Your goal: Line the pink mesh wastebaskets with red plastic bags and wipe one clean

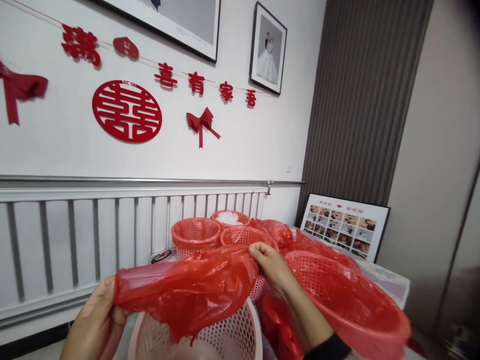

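Note:
A red plastic bag [187, 290] is stretched between my two hands over a pale pink mesh basket [240, 340] at the bottom of the view. My left hand [95, 325] grips the bag's left edge. The fingers of my right hand [272, 265] pinch its right edge. The bag sags down into the basket's mouth. Just right of my right wrist lies a large red mesh basket [348, 300], tilted on its side and lined with red plastic.
Behind stand three small red mesh baskets [195, 234], one holding something white [228, 218], with more red bags [277, 232] on a table. A white radiator [112, 225] lines the wall. A photo collage frame [345, 226] leans against the grey panel at right.

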Demonstrator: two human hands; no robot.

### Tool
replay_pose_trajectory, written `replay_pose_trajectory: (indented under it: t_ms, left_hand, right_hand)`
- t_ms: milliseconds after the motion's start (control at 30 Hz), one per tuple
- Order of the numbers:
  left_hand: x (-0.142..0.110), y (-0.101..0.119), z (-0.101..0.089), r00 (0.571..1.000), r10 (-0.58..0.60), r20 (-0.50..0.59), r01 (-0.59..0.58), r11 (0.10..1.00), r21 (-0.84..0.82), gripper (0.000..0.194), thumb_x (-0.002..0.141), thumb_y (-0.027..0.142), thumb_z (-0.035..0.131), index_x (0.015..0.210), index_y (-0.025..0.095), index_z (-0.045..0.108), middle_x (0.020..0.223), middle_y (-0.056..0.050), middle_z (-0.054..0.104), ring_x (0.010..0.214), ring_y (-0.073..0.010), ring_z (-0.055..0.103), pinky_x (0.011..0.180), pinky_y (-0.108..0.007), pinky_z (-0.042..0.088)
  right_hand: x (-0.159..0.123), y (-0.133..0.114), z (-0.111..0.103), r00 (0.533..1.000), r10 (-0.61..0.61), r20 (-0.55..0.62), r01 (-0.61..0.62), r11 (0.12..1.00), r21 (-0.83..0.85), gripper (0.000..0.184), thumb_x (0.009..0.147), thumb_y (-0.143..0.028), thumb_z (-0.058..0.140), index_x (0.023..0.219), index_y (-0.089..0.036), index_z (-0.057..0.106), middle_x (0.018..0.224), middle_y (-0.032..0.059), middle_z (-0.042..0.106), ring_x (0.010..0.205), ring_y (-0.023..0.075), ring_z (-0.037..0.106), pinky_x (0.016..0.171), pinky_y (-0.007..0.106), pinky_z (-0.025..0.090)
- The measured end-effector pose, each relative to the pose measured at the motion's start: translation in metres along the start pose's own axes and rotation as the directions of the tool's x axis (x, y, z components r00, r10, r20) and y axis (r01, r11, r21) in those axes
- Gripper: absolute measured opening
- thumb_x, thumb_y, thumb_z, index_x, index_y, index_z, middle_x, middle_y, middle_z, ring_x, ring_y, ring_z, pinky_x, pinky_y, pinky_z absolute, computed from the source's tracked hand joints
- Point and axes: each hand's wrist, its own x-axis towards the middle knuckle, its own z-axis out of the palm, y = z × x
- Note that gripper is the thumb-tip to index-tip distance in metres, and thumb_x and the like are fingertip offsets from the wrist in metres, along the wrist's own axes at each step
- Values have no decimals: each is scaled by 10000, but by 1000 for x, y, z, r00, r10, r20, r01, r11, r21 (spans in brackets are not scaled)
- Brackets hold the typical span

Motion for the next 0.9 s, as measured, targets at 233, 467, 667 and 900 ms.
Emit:
replay_pose_trajectory:
  t_ms: [233, 467, 667, 900]
  left_hand:
    - [1, 18, -12, 989, 142, -25, -111, 861, 495, 516, 806, 678, 614, 1210, 357, 604, 1330, 21, 641, 1189, -211, 600, 870, -221, 539]
    - [-16, 32, 64, 717, -57, 695, -661, 258, 704, 534, 759, 388, 713, 1283, 321, 629, 1416, -66, 611, 1343, -331, 513, 1169, -536, 380]
    - [-19, 9, 97, 667, -394, 632, -625, 166, 763, 482, 754, 283, 645, 1233, 235, 639, 1340, -101, 662, 1235, -334, 575, 1091, -526, 415]
    - [-4, 5, 89, 725, -333, 603, -544, 261, 798, 231, 919, 317, 349, 761, 232, 493, 868, -27, 692, 815, -207, 613, 740, -347, 405]
  right_hand:
    - [-16, -16, 19, 991, 44, 127, -45, 999, 3, 400, 686, -539, 779, 697, -201, 564, 573, -75, 491, 481, 76, 390, 487, 222, 309]
    - [-17, -36, 31, 955, 23, 294, -36, 999, 39, 450, 647, -576, 828, 731, -183, 626, 626, -55, 545, 566, 89, 437, 580, 233, 345]
    - [-16, -39, 27, 924, -41, 381, 22, 998, 53, 466, 682, -610, 804, 762, -188, 624, 668, -49, 573, 617, 102, 484, 648, 254, 393]
    - [-28, -56, 13, 950, -312, 22, 302, 897, -323, 328, 855, -387, 642, 1136, -220, 617, 1011, 48, 668, 901, 200, 612, 784, 344, 493]
